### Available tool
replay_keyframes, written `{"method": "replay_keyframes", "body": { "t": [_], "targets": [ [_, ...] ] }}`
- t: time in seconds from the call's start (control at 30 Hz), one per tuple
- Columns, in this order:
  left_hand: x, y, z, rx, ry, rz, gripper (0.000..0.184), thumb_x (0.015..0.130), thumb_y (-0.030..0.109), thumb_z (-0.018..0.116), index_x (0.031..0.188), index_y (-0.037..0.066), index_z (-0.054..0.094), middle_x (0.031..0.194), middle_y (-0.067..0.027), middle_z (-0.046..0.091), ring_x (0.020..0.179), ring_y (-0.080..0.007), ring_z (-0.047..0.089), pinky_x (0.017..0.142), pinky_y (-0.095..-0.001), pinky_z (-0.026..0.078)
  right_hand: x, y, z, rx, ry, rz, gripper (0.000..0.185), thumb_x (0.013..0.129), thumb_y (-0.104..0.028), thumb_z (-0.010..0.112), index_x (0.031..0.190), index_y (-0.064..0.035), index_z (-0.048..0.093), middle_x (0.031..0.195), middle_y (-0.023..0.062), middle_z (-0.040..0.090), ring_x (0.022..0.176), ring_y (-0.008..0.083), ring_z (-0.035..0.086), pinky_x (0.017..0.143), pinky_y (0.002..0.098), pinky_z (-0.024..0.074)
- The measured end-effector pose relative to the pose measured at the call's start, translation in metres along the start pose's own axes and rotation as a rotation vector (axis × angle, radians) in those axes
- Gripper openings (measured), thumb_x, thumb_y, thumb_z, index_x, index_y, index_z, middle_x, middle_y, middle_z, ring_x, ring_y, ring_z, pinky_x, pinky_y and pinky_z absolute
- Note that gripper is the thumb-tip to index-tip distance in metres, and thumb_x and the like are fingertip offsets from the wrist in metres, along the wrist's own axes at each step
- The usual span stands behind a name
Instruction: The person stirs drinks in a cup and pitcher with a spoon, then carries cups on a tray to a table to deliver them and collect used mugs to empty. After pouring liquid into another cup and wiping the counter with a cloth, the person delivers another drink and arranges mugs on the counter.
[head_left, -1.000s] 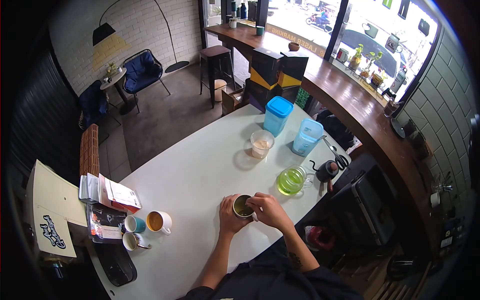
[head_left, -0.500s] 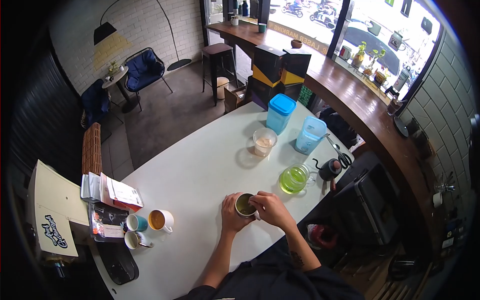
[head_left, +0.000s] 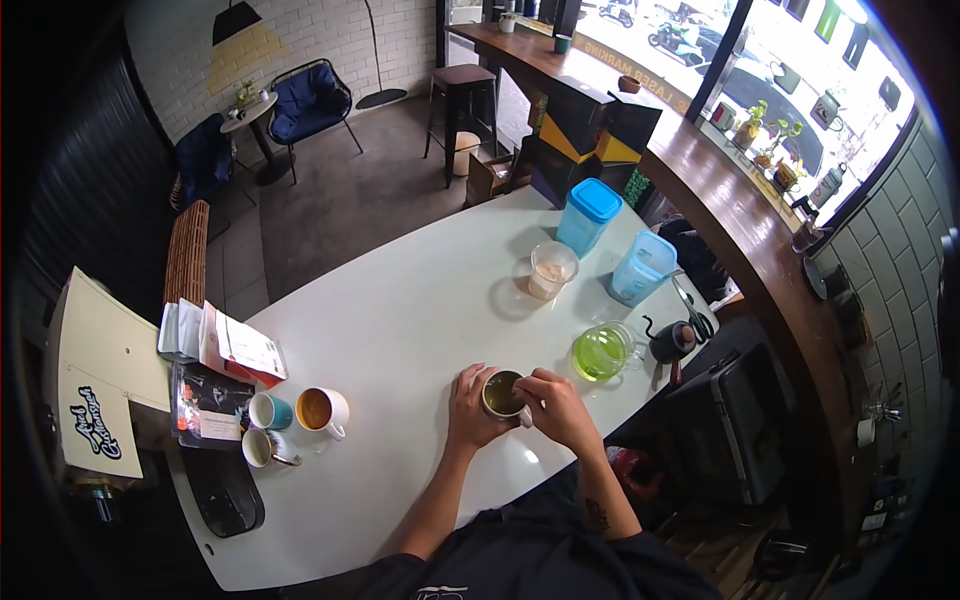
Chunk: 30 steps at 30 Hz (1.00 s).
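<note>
My left hand [head_left: 472, 415] is wrapped round the side of a light-coloured mug [head_left: 504, 416] with dark green liquid in it. Over the mug's right rim, the fingers of my right hand [head_left: 558, 408] are pinched together and reach into the opening; whatever they hold is hidden. To the right of the mug stands a glass jug [head_left: 600, 354] of bright green liquid. Beyond it are a small dark gooseneck kettle [head_left: 672, 342] and a pair of scissors [head_left: 697, 312].
On the white table [head_left: 400, 330] stand a clear tub of pale powder [head_left: 550, 272], a lidded blue container [head_left: 588, 218] and an open blue container [head_left: 642, 270]. At left are a coffee-filled mug [head_left: 335, 405], two other cups, packets [head_left: 235, 345] and a black tray [head_left: 222, 500].
The head view has shifted, so the table's contents sit differently in the frame. Both hands stay at the mug, the right fingers still pinched over its opening.
</note>
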<state>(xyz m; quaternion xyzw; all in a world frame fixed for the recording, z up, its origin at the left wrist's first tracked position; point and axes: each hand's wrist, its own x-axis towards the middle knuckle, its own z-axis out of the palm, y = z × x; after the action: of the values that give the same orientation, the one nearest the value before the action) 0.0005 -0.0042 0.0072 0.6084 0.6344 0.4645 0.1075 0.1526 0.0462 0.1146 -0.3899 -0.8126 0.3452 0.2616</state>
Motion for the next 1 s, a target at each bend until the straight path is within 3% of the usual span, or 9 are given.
{"method": "replay_keyframes", "body": {
  "t": [0.3,0.5,0.73,1.0],
  "targets": [
    [-0.001,-0.003,0.000,-0.016,-0.015,-0.050,0.094,0.042,0.049,0.092,0.121,0.010,0.058,0.126,-0.0154,0.053,0.123,-0.0359,0.046,0.101,-0.0480,0.042,0.008,0.005,0.007,-0.089,0.211,-0.032,0.009,0.086,0.000,0.063,0.093,0.0018,0.069,0.079,0.0158,0.062,0.069,0.0325,0.061,0.063,0.0382,0.0480],
    [-0.001,0.000,-0.004,0.002,-0.033,-0.050,0.094,0.041,0.045,0.093,0.121,0.012,0.058,0.126,-0.0157,0.052,0.123,-0.0356,0.045,0.102,-0.0481,0.041,0.004,-0.007,0.007,-0.057,0.035,-0.039,0.009,0.085,0.001,0.063,0.092,0.0022,0.069,0.080,0.0159,0.062,0.069,0.0331,0.061,0.064,0.0381,0.0483],
    [-0.001,-0.001,-0.004,-0.019,0.001,-0.030,0.092,0.041,0.044,0.092,0.120,0.012,0.058,0.124,-0.0155,0.052,0.122,-0.0358,0.046,0.102,-0.0475,0.041,0.002,-0.003,0.003,-0.204,0.127,-0.068,0.008,0.085,0.001,0.064,0.092,0.0021,0.068,0.079,0.0153,0.061,0.070,0.0334,0.060,0.064,0.0391,0.0472],
    [-0.001,-0.001,-0.005,-0.011,-0.024,-0.030,0.092,0.041,0.045,0.092,0.120,0.012,0.059,0.124,-0.0150,0.052,0.124,-0.0344,0.045,0.103,-0.0476,0.040,0.001,-0.009,0.011,-0.095,0.099,-0.062,0.013,0.083,-0.001,0.063,0.095,0.0001,0.068,0.080,0.0167,0.059,0.074,0.0353,0.060,0.067,0.0423,0.0470]
  ]
}}
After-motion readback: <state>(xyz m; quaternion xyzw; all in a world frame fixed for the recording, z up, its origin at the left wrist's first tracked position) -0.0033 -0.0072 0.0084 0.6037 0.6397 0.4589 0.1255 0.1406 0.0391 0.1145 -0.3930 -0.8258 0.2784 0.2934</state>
